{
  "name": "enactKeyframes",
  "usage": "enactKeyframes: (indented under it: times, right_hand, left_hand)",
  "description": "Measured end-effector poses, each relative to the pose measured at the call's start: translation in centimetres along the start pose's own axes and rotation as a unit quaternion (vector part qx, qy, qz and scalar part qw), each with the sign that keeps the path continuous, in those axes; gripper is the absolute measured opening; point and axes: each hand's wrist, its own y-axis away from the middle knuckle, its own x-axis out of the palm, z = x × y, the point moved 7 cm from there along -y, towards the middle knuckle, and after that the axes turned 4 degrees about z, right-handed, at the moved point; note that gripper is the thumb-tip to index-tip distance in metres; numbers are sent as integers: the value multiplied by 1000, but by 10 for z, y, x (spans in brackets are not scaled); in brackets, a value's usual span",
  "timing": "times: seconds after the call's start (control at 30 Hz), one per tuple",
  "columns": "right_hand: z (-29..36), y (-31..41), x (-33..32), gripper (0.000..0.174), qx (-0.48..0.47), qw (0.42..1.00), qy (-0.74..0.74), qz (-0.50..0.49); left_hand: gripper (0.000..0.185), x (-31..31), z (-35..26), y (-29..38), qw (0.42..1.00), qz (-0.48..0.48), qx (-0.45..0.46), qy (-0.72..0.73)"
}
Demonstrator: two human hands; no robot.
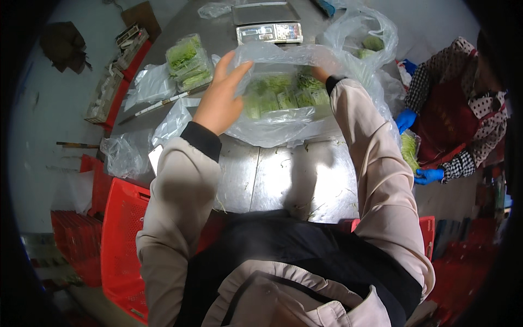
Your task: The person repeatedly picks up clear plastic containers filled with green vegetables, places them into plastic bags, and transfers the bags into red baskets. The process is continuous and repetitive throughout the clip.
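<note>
A large clear plastic bag (282,131) lies on the metal table in front of me, its mouth spread towards the scale. Inside it are several clear packs of green vegetables (278,92). My left hand (222,94) is at the bag's left edge, fingers apart, thumb and forefinger beside the film; whether it grips the film is unclear. My right hand (325,65) reaches to the bag's far right side, partly behind blurred film, so its fingers are hard to make out. Stacked packs of greens (188,61) stand left of the bag.
A digital scale (267,24) stands at the table's far side. Another bag with greens (363,41) lies at the back right. Flat plastic bags (153,86), a phone (155,158) and a red crate (122,245) are at left. A co-worker in blue gloves (427,175) holds a pack at right.
</note>
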Motion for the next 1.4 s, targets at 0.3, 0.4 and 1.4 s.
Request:
enactKeyframes:
  times: [0.3, 0.4, 1.4]
  right_hand:
    - [-27, 9, 15, 30, 102, 994, -21, -39]
    - [-27, 11, 30, 29, 80, 993, 33, -74]
    - [154, 338, -100, 32, -130, 919, -283, -243]
  left_hand:
    - [67, -6, -13, -7, 999, -30, -29, -5]
    - [64, -14, -11, 0, 997, -44, -55, -33]
    - [72, 106, 8, 216, 650, 133, -258, 702]
